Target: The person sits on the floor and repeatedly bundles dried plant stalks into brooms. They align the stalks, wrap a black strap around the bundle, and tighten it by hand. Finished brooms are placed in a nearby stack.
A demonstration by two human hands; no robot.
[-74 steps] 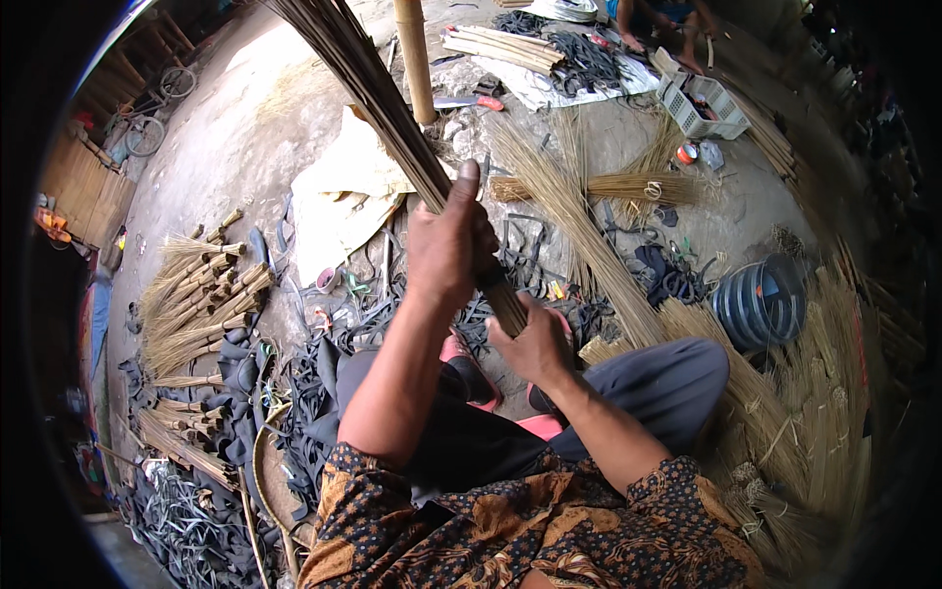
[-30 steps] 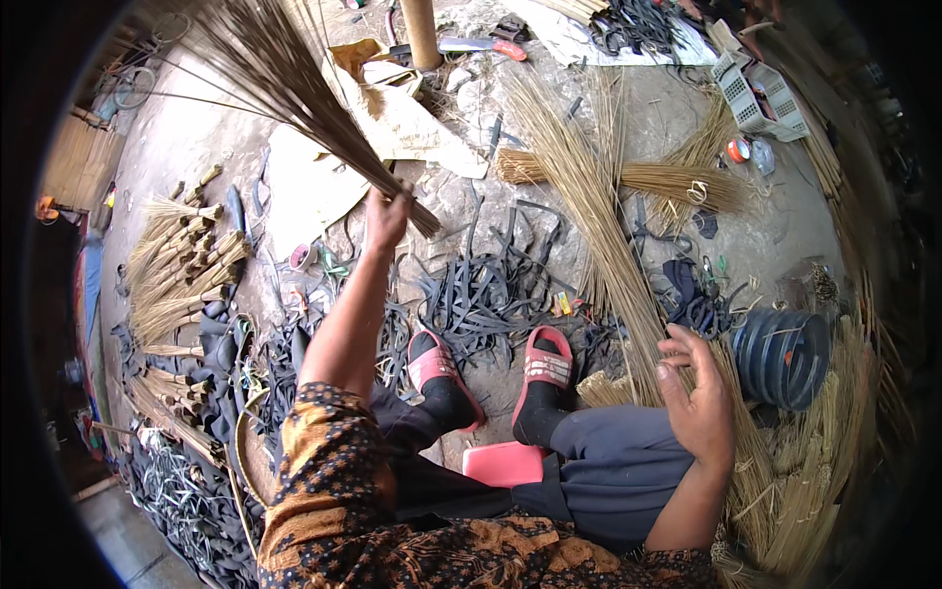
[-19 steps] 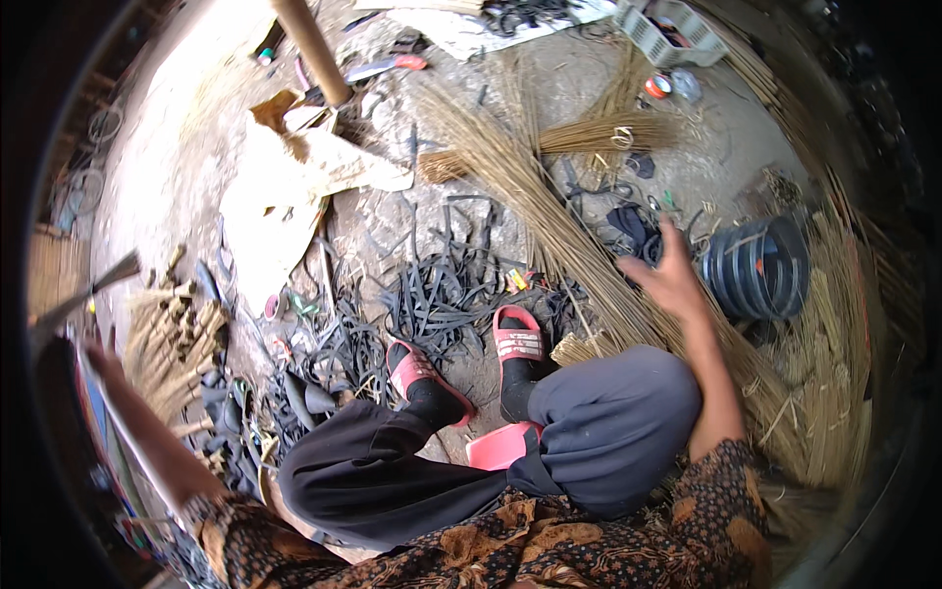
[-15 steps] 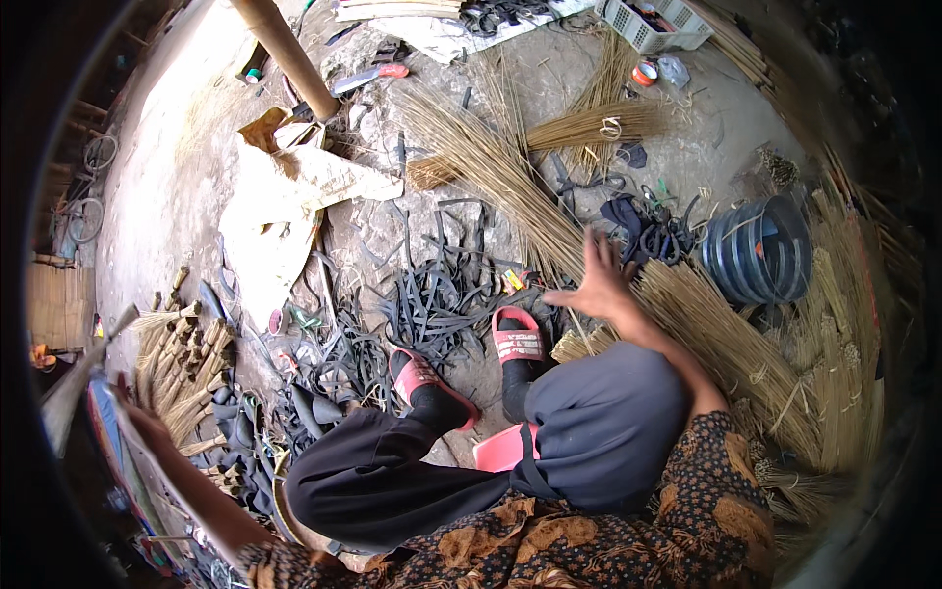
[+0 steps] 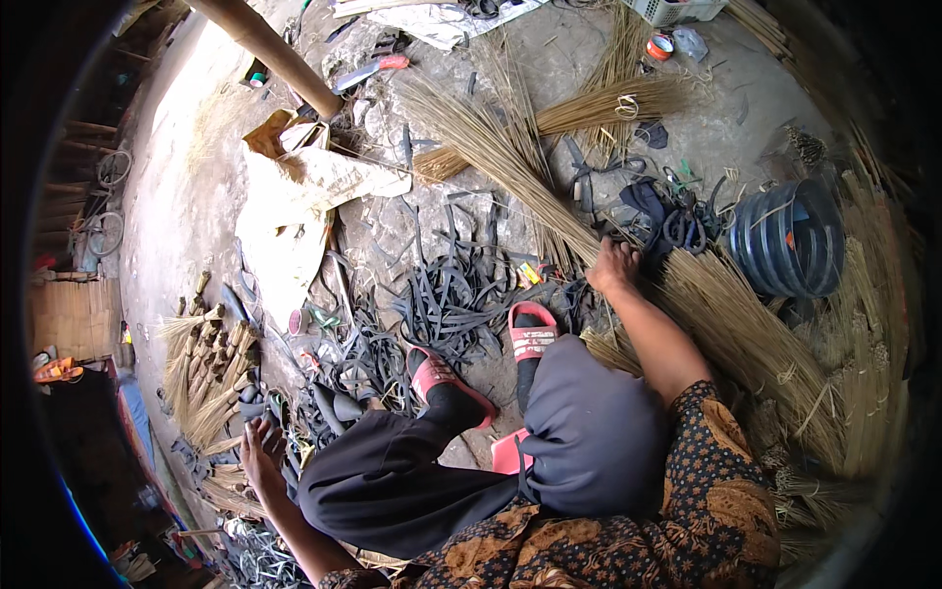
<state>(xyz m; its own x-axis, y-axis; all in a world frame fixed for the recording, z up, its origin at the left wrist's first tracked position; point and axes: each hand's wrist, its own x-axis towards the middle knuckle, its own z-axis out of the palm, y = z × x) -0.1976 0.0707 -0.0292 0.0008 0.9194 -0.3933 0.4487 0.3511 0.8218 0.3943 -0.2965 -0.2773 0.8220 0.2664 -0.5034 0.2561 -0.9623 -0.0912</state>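
Observation:
My right hand (image 5: 614, 267) is closed around the near end of a long bundle of thin tan sticks (image 5: 510, 167), which slants away to the far left across another bundle, tied with a pale band (image 5: 626, 106). At the lower left, my left hand (image 5: 263, 454) is raised with fingers apart and slightly curled, holding nothing. It is nearest to dark curved rubbery pieces (image 5: 334, 404) and a pile of short tied stick bundles (image 5: 208, 378). Cut dark strips (image 5: 446, 299) lie heaped on the floor in front of my pink sandals (image 5: 535, 339).
More stick bundles (image 5: 746, 344) lie along the right, beside a ribbed blue-grey container (image 5: 785, 239). A bamboo post (image 5: 270, 54) stands at the far left, near a red-handled knife (image 5: 371, 72) and a pale sack (image 5: 294, 211). A grey crate (image 5: 677, 10) sits at the back.
My right hand has gone from spread fingers to a grip on the stick bundle. My left hand has come inward from the far left; a blurred pale object beside it is no longer seen.

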